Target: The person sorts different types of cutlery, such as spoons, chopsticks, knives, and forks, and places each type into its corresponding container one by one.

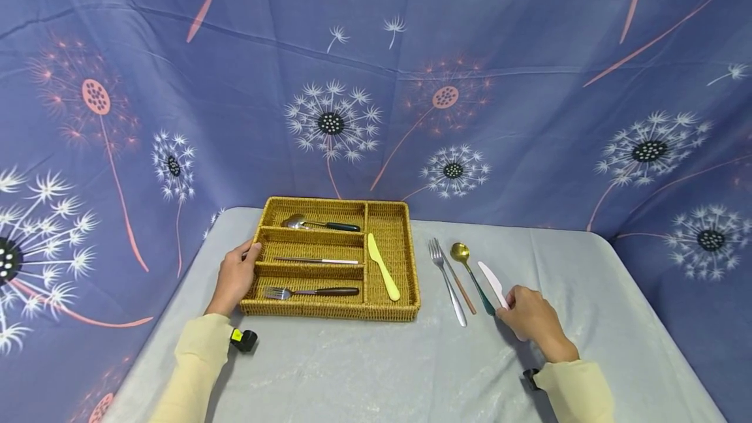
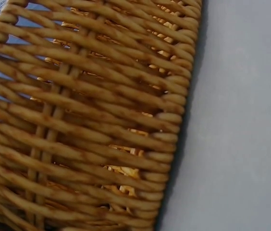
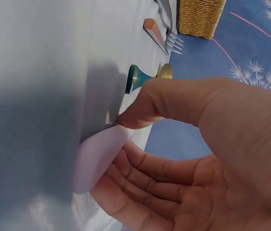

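The left hand (image 1: 234, 279) holds the left wall of a woven wicker cutlery tray (image 1: 329, 311), its digits at the rim. That wall (image 2: 92, 110) fills much of the left wrist view. On the right, the right hand (image 1: 531, 316) pinches the handle of a pale pink knife (image 1: 492, 282) between thumb and fingers. The handle end of this knife (image 3: 99, 156) shows large in the right wrist view. Just left of it lie a gold spoon (image 1: 461, 253) with a green handle, a slim utensil with a brown handle (image 1: 467, 296), and a silver fork (image 1: 449, 287).
Inside the tray are a dark-handled spoon (image 1: 329, 224), a slim utensil with a white handle (image 1: 335, 261), a dark-handled fork (image 1: 323, 292) and a yellow knife (image 1: 384, 269), each in its own compartment. A grey cloth covers the table (image 1: 352, 371). Patterned blue fabric (image 1: 376, 51) hangs behind.
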`<state>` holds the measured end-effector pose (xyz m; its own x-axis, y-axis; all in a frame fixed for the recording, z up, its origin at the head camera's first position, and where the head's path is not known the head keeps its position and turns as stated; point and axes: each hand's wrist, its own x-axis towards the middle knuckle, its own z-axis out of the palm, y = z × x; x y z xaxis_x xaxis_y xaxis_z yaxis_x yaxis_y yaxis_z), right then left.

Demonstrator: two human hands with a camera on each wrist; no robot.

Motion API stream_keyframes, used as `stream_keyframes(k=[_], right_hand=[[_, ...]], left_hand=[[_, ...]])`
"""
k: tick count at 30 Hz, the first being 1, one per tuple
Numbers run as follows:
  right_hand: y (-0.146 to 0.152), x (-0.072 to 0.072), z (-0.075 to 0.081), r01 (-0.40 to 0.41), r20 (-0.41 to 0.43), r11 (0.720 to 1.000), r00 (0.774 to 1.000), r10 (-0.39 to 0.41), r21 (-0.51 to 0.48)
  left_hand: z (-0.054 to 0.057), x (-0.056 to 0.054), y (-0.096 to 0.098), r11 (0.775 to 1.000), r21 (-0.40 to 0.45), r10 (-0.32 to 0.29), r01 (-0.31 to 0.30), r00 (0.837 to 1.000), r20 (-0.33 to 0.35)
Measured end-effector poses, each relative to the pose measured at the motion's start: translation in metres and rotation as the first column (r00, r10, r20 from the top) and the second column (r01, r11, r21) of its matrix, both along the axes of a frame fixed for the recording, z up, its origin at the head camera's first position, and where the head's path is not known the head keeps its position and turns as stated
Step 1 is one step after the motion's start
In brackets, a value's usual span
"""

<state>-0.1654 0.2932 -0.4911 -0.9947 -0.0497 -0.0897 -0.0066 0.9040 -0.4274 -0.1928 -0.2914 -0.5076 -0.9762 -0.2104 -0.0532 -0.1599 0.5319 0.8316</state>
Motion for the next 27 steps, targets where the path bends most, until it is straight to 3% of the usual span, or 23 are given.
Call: stream_keyframes(k=[13, 27], right_hand=[[0.002, 0.024, 0.011, 0.049, 0.078, 0.999, 0.996, -0.05, 0.016], [-0.021, 0.03, 0.043, -0.002, -0.03, 1.0, 1.0, 0.002, -0.003]], left_hand=[[-0.001, 0.001, 0.001, 1.0, 0.002, -0.008, 0.008, 1.0, -0.004], [0.002, 0.001, 0.001, 1.0, 0.0, -0.001, 0.001, 1.0, -0.017]])
